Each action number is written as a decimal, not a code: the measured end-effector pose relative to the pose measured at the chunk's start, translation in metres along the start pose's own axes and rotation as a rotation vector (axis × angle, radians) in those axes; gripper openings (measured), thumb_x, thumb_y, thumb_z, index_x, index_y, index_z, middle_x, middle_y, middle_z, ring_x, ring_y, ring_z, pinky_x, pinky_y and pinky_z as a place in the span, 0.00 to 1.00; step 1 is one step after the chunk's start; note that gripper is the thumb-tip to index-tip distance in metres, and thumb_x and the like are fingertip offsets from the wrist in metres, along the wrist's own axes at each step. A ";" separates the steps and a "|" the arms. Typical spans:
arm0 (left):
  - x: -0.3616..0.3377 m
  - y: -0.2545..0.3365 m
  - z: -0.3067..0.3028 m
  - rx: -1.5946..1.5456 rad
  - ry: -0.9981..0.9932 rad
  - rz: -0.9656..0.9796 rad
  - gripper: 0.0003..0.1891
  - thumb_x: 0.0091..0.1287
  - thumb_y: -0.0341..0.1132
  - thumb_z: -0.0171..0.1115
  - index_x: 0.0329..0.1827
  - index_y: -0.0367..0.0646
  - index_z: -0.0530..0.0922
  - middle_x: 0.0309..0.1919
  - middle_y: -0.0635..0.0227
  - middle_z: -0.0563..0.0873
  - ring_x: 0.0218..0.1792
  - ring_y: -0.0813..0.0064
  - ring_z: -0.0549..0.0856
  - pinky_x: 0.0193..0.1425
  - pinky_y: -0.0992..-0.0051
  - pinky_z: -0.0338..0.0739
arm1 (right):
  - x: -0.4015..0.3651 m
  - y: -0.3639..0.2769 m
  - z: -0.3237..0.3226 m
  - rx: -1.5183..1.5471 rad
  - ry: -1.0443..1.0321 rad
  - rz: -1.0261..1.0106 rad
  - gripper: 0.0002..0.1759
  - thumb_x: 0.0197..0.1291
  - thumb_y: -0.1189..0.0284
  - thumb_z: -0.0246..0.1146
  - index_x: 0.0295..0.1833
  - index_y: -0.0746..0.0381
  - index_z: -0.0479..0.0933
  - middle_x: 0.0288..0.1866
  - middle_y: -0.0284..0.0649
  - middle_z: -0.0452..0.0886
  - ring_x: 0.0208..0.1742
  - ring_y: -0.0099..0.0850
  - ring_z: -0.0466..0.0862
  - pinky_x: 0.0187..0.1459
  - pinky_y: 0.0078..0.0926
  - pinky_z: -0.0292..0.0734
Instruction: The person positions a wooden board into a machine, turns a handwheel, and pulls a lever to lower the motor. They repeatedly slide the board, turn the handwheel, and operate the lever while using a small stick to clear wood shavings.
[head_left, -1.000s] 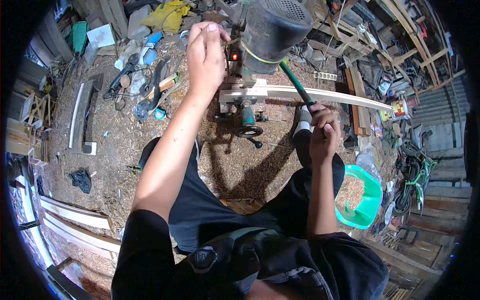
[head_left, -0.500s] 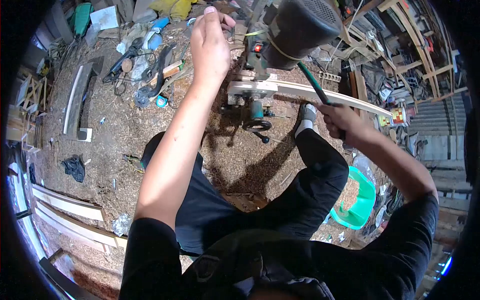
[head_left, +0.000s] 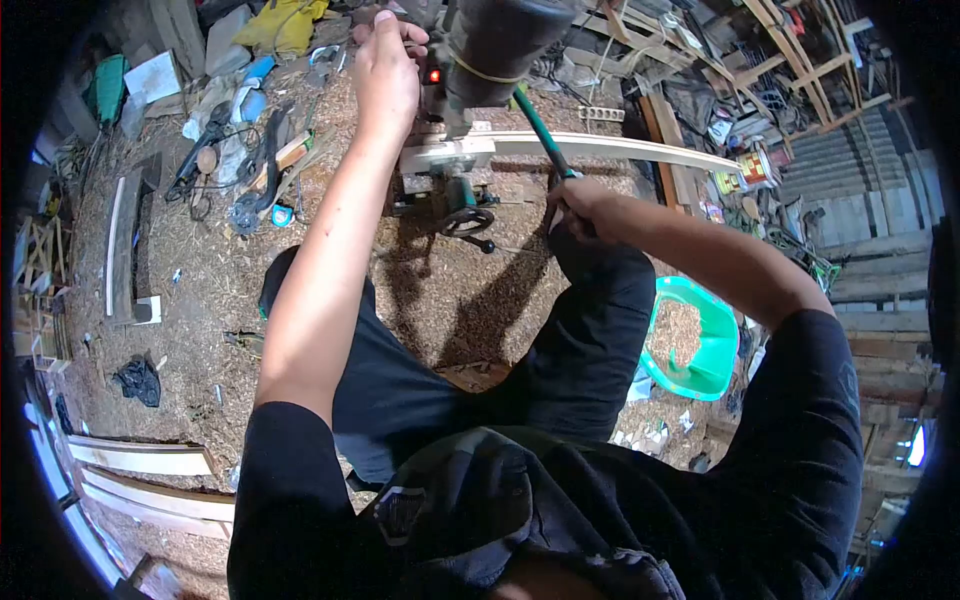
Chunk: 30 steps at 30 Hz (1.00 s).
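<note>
My right hand (head_left: 585, 205) is wrapped round a long lever (head_left: 541, 130) with a green upper part, which slants up to a bench drilling machine (head_left: 505, 50) with a black motor housing. My left hand (head_left: 388, 85) is raised at the machine's left side, its thumb up and its fingers curled; what they hold, if anything, is hidden. A red light (head_left: 434, 76) glows on the machine beside that hand. Below the head, a long pale wooden strip (head_left: 620, 148) lies across the machine and reaches right. A handwheel (head_left: 468, 222) sits under it.
Wood shavings cover the floor (head_left: 330, 400). A green basin (head_left: 715, 350) with shavings stands right of my knee. Boards (head_left: 140, 458) lie at lower left. Tools, a tape measure (head_left: 282, 215) and a black bag (head_left: 137, 380) lie left; scrap wood (head_left: 800, 60) is piled at upper right.
The view has shifted, so the machine appears farther left. My right hand has drawn closer to the machine and my right knee, still gripping the lever. My left hand stays beside the machine.
</note>
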<state>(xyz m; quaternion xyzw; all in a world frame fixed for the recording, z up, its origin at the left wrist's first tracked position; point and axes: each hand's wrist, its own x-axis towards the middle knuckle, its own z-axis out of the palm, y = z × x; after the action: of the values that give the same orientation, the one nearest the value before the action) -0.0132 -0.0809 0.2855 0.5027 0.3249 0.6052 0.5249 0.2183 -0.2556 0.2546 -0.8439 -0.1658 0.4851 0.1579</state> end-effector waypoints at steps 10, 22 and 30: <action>-0.011 -0.016 0.000 -0.088 0.085 -0.136 0.29 0.83 0.54 0.36 0.39 0.40 0.78 0.33 0.66 0.82 0.33 0.72 0.81 0.41 0.72 0.76 | 0.000 0.014 -0.004 0.123 -0.009 -0.111 0.16 0.64 0.66 0.64 0.27 0.57 0.67 0.17 0.31 0.64 0.12 0.25 0.62 0.14 0.29 0.55; 0.010 0.007 -0.003 -0.283 0.081 -0.216 0.25 0.82 0.54 0.36 0.34 0.47 0.72 0.34 0.67 0.80 0.35 0.70 0.80 0.43 0.68 0.75 | 0.034 0.041 0.011 0.023 0.114 -0.187 0.13 0.60 0.68 0.62 0.33 0.68 0.74 0.21 0.38 0.73 0.16 0.32 0.74 0.18 0.36 0.67; -0.018 -0.057 0.003 -0.382 0.318 -0.173 0.23 0.80 0.51 0.45 0.26 0.48 0.70 0.18 0.75 0.70 0.19 0.79 0.69 0.25 0.74 0.61 | 0.024 0.039 0.011 0.056 0.128 -0.237 0.16 0.61 0.66 0.64 0.26 0.62 0.70 0.15 0.35 0.67 0.11 0.29 0.67 0.14 0.34 0.59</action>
<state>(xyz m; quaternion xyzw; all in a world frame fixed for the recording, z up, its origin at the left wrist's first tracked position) 0.0059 -0.0853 0.2291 0.2633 0.3251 0.6799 0.6023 0.2247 -0.2786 0.2141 -0.8429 -0.2402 0.4128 0.2478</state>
